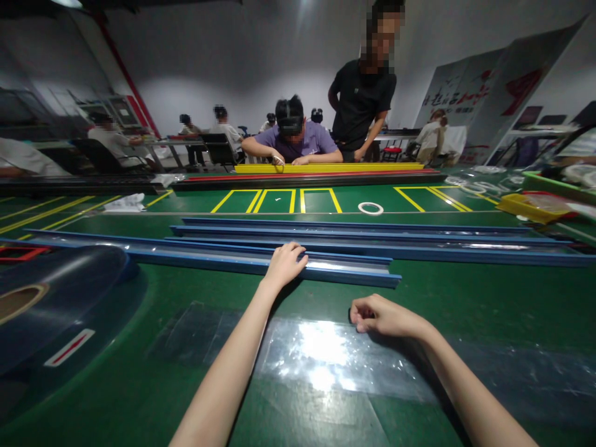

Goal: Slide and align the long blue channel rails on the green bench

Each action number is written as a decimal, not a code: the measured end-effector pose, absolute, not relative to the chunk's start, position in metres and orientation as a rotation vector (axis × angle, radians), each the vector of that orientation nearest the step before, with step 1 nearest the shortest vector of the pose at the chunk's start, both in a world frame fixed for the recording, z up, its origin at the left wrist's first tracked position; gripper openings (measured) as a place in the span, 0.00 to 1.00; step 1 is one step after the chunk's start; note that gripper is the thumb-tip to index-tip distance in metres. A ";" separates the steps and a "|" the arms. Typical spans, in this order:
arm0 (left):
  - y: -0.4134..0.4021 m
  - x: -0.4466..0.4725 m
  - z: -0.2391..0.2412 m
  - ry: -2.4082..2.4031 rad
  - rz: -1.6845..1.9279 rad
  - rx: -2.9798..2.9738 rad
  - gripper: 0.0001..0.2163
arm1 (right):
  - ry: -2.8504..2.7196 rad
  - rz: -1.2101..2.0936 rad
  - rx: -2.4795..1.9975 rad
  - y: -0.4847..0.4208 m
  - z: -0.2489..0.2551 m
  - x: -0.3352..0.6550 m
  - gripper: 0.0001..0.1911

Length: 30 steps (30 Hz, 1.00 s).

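My left hand (285,263) rests on the nearest long blue rail (195,259), its fingers curled over the rail's top edge. My right hand (382,316) lies on the green table with fingers pinched together at the edge of a clear plastic film (321,354) spread flat in front of me. Two more blue rails (419,239) lie parallel behind the first.
A big dark roll of film (56,304) sits at my left. A white tape ring (370,208) lies among yellow floor-style markings. Across the table a seated person (294,139) works on yellow and red rails (326,169); another stands beside. A yellow tray (531,208) is at right.
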State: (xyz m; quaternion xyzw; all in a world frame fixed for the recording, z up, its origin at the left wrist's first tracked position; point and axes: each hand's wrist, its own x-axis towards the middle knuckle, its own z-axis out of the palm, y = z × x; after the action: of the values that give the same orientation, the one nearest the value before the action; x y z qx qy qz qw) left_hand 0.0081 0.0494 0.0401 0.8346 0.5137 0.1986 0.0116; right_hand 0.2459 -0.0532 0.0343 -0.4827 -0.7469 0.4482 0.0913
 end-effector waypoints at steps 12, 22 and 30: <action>0.021 0.025 0.082 1.270 0.128 2.397 0.14 | -2.266 0.579 -1.478 -0.049 0.035 0.249 0.07; 0.020 0.009 0.100 1.548 0.045 2.445 0.06 | -2.020 -0.461 -1.418 -0.050 0.038 0.257 0.09; 0.034 -0.002 0.086 1.935 0.179 2.579 0.08 | -2.046 -0.588 -1.490 -0.044 0.024 0.257 0.16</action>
State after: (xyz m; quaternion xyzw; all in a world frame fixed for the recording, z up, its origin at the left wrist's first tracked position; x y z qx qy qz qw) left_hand -0.0019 0.0344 0.0860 0.7978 0.5988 0.0553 -0.0437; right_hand 0.2570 -0.0441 0.0236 -0.5523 -0.7586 -0.2180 0.2682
